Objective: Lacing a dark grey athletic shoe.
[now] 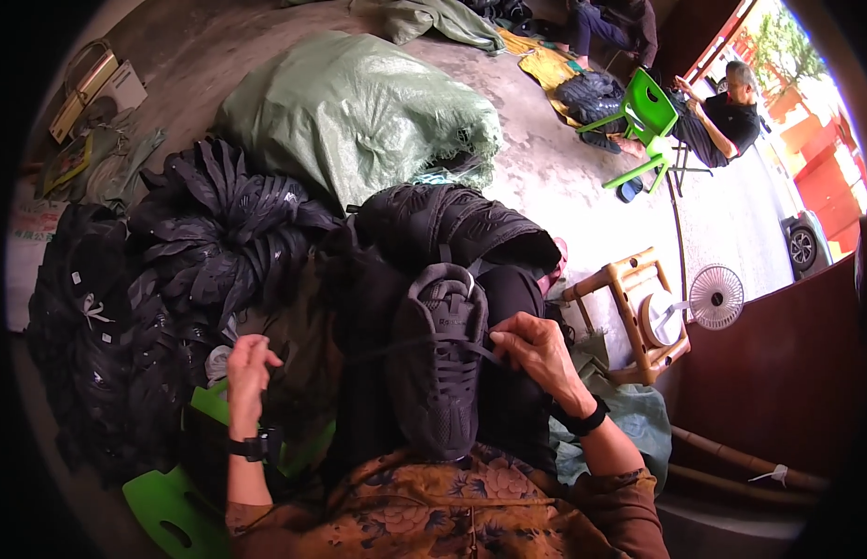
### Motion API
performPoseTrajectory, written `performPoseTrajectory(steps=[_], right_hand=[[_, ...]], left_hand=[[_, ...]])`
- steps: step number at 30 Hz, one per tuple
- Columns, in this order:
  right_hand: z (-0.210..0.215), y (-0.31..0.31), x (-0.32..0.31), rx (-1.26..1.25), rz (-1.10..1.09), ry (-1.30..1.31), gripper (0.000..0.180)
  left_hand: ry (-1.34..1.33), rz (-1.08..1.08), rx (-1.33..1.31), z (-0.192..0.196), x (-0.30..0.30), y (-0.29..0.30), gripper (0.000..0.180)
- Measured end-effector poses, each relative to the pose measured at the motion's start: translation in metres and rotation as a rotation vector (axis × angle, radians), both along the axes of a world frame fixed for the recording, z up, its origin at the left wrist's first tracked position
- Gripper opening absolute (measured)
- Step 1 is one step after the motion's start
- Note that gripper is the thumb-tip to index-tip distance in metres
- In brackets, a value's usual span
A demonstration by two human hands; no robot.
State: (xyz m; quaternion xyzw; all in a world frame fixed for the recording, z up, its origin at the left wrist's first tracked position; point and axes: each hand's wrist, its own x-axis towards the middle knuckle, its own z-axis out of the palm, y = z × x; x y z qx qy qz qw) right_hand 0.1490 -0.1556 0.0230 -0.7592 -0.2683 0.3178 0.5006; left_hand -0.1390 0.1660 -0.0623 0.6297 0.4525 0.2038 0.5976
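Note:
A black lace-up shoe (440,391) lies on my lap, toe toward me, its tongue and collar at the far end. My right hand (542,359) is closed beside the shoe, pinching one end of the dark shoelace (480,351) between thumb and fingers. The other lace end stretches left from the shoe in a nearly straight line toward my left hand (249,373). That hand is held well off to the left with its fingers curled together. Against the dark background the lace fades near the left fingers. Black shoe uppers (452,219) are bundled just beyond the shoe.
Heaps of black shoe pieces (219,224) fill the left side. A pale green woven sack (350,112) lies ahead. At right stand a bamboo stool (629,307) and a small white fan (716,296). A green chair (648,107) and seated people (727,112) are farther off.

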Motion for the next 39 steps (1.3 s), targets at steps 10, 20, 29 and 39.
performPoseTrajectory(steps=[10,20,29,39], right_hand=[[-0.002,0.006,-0.007,0.046,-0.094,0.018,0.013],[-0.003,0.016,-0.022,0.139,-0.142,-0.762,0.015],[0.0,0.017,-0.029,0.187,-0.278,-0.094,0.019],[0.0,0.027,-0.034,0.139,-0.166,-0.833,0.013]], left_hand=[[-0.35,-0.383,0.551,0.072,0.128,-0.103,0.01],[-0.367,-0.403,0.734,0.073,0.135,-0.126,0.014],[-0.382,-0.378,0.724,0.071,0.132,-0.127,0.015],[-0.344,-0.341,0.604,0.071,0.131,-0.128,0.02]])
